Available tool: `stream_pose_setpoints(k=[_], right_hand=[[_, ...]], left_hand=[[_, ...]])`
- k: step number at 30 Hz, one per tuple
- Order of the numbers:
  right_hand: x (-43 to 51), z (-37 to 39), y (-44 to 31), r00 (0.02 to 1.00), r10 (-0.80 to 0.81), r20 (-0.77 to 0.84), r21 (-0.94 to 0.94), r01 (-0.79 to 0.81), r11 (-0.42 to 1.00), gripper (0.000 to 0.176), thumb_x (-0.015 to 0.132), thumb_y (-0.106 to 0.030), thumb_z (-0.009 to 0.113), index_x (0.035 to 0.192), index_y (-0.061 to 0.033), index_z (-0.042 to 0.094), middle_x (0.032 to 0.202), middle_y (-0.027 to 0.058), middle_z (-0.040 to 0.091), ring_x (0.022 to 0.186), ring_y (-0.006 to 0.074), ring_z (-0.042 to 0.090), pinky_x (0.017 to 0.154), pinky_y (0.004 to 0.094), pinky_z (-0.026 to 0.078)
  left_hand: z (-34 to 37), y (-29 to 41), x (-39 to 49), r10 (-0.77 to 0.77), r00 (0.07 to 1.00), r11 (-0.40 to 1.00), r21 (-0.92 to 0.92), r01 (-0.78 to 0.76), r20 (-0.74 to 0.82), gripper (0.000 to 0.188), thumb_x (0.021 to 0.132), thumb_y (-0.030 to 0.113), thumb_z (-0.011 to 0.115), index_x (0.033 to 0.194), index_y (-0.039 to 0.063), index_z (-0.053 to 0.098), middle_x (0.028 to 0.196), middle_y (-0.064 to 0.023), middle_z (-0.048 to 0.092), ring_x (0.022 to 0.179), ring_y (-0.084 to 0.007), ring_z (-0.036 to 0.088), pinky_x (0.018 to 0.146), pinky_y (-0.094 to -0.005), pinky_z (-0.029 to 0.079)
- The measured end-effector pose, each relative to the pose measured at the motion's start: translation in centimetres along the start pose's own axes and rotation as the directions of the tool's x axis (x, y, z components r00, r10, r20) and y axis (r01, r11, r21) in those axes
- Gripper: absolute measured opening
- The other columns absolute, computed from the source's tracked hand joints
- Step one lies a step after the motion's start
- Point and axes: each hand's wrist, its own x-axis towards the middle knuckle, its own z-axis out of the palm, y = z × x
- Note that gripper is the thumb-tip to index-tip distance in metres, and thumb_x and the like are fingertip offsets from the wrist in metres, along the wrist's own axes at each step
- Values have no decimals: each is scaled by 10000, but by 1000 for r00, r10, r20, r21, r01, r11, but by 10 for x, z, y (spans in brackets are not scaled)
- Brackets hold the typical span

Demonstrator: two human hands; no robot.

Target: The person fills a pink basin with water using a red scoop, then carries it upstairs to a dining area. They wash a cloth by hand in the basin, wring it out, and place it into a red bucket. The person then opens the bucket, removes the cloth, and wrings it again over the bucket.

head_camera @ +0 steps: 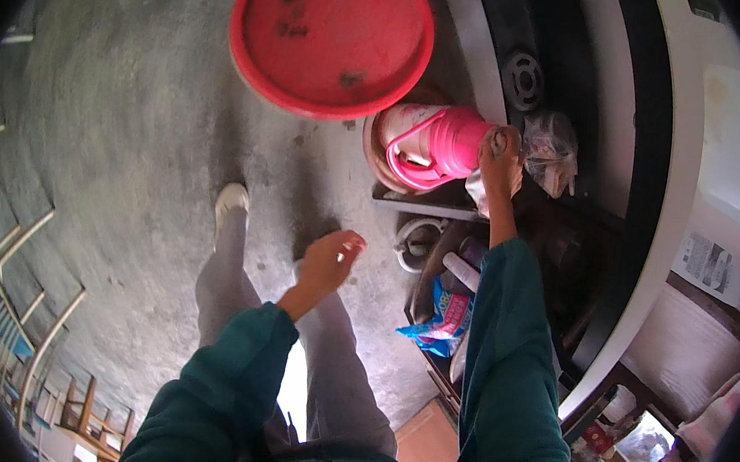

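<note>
A pink thermos flask (460, 140) with a looped pink handle stands beside the low black-and-white cabinet. My right hand (502, 167) is at the flask's top, its fingers closed around a small brownish stopper (498, 141) at the mouth. Whether the stopper still sits in the neck is hard to see. My left hand (331, 264) hovers over the floor in front of my legs, fingers curled in towards the thumb, and I see nothing held in it. A large red round plastic lid (334, 36) lies just beyond the flask.
Along the cabinet (660, 124) are a clear plastic bag (550, 151), a white ring-shaped thing (418, 243) and a blue-and-pink packet (445, 317). Brown cardboard (428, 437) lies by my right leg. Wooden chairs (86, 417) stand on the concrete floor (120, 143) to the left.
</note>
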Motion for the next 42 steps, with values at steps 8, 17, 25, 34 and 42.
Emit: stream_pose_setpoints(k=[8,17,25,34,42], right_hand=[[3,10,14,996,-78,-42,-13,77,997,527,759,-422,616,1227,-261,433,1109,189,494,913,421,567,737,494,494],[7,8,12,994,-92,-52,22,93,995,490,747,-386,623,1189,-226,487,1046,223,542,951,408,551,789,474,459],[9,0,16,983,-177,-48,41,179,983,470,734,-390,648,1128,-154,543,1065,166,578,963,361,569,778,443,472],[24,-7,40,932,94,-350,262,2,965,379,732,-407,657,1040,-187,628,1000,131,628,906,343,600,739,417,488],[5,25,28,942,34,-333,103,1,995,494,750,-398,645,1193,-254,481,1049,230,556,868,438,578,725,480,486]], left_hand=[[6,-60,50,61,934,911,363,-196,351,75,793,113,546,853,118,592,804,-93,590,798,-309,574,665,-408,455],[0,-77,37,110,915,914,323,-246,387,52,790,111,541,821,103,583,774,-115,583,754,-323,573,637,-436,448],[13,-57,87,252,898,874,314,-371,359,42,764,83,569,801,95,552,766,-105,589,747,-318,579,633,-420,448],[57,-16,177,654,735,694,245,-677,178,464,671,146,714,1042,42,456,979,-118,540,931,-329,515,765,-428,424],[107,39,249,802,586,570,146,-809,115,1065,529,415,783,1340,-16,242,1338,-214,324,1243,-376,300,1039,-453,231]])
